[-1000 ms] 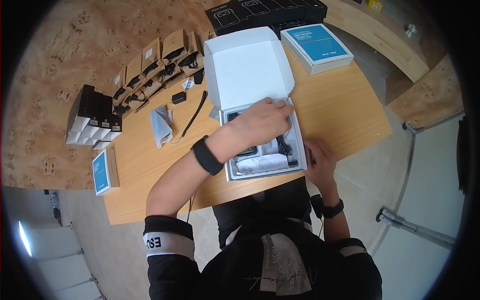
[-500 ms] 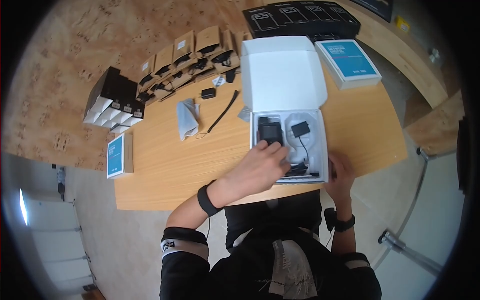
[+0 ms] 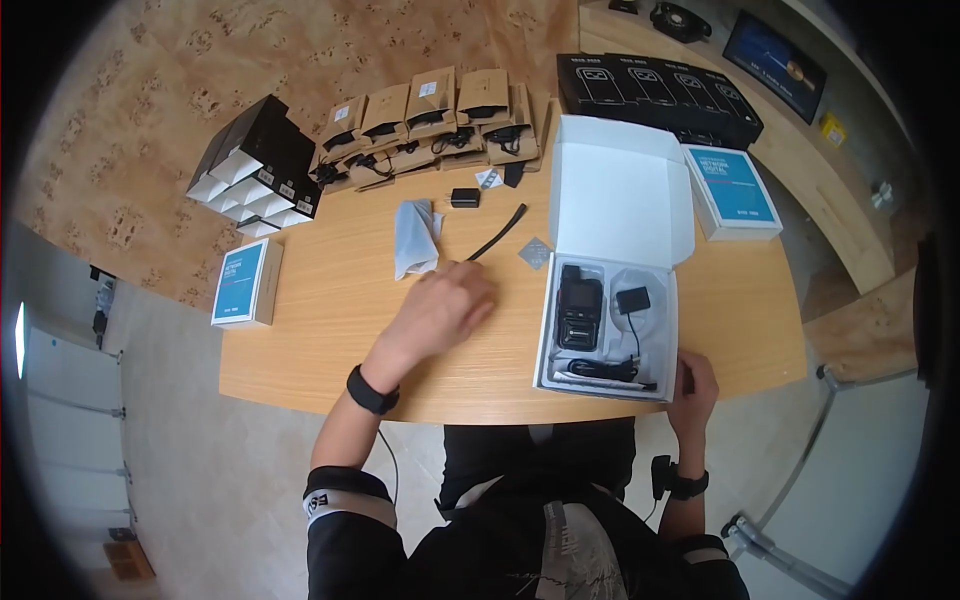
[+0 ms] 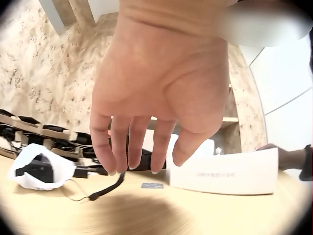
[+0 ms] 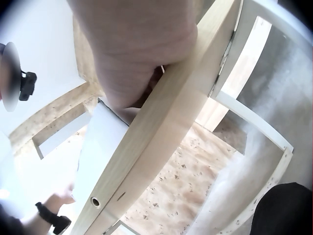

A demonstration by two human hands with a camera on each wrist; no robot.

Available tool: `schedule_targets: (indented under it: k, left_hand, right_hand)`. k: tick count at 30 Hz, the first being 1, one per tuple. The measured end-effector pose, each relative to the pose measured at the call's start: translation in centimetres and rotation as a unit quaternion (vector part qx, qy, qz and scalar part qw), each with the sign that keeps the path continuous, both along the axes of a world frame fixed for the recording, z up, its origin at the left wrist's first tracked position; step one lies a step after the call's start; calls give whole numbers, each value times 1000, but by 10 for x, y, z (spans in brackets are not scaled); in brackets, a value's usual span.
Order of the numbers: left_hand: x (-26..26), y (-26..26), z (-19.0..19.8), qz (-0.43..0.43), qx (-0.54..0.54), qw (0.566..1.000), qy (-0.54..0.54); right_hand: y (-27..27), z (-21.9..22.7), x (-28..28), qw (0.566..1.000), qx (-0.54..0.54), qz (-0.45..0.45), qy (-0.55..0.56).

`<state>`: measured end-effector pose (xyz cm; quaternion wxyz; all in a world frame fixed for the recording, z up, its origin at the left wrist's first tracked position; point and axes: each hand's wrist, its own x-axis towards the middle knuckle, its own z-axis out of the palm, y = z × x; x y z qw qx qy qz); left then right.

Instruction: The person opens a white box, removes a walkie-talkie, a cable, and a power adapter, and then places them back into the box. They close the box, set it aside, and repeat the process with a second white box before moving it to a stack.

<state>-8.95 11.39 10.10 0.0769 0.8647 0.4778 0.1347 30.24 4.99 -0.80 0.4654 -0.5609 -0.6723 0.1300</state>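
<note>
Above the table, the left hand [image 3: 447, 310] is empty, its fingers bent loosely down beside the black wrist strap [image 3: 497, 233]. The left wrist view has the fingertips of this hand [image 4: 159, 93] over the strap [image 4: 108, 188]; contact cannot be told. An open white box [image 3: 607, 388] holds a black handheld radio [image 3: 579, 312], a black adapter [image 3: 633, 300] and a coiled black cable [image 3: 602, 370]. Against the box's right side rests the right hand [image 3: 693, 395], fingers loosely bent. In the right wrist view this hand [image 5: 142, 58] is at the table edge, its fingers partly hidden.
A pale plastic bag [image 3: 416, 240] and small black block [image 3: 465, 198] lie left of the strap. Brown packets [image 3: 430, 105] and black boxes [image 3: 660, 95] line the back. Blue-topped boxes [image 3: 245, 285] [image 3: 735, 195] stand at both sides; black-and-white cartons [image 3: 255, 165] are back left.
The left hand has left the open box and moved left over the table, uncovering the radio. The right hand stays by the box. The head view has shifted.
</note>
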Motion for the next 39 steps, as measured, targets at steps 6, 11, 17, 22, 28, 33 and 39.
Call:
schedule_targets:
  k: [6,11,17,22,28,33,39]
  left_hand:
    - [-21,14,-15,36,-122,984,128]
    - [-27,9,-31,99,-50,974,195]
    - [-14,-17,-7,10,-18,993,119]
    - [-9,-29,-15,-52,-42,998,10]
    - [-8,-23,1,-33,-115,992,-47]
    - [-2,-28,-9,-35,-181,977,-106]
    - [31,-11,-18,-12,-160,942,-296]
  right_hand:
    - [2,8,14,980,-126,-15,155]
    - [19,42,24,952,-182,66,238]
    - [81,56,28,962,-163,59,212]
    - [132,66,6,927,-267,53,259]
    - [182,42,1,880,-275,131,363]
    - [161,61,-11,924,-205,109,303]
    - [122,75,-7,971,-186,62,138]
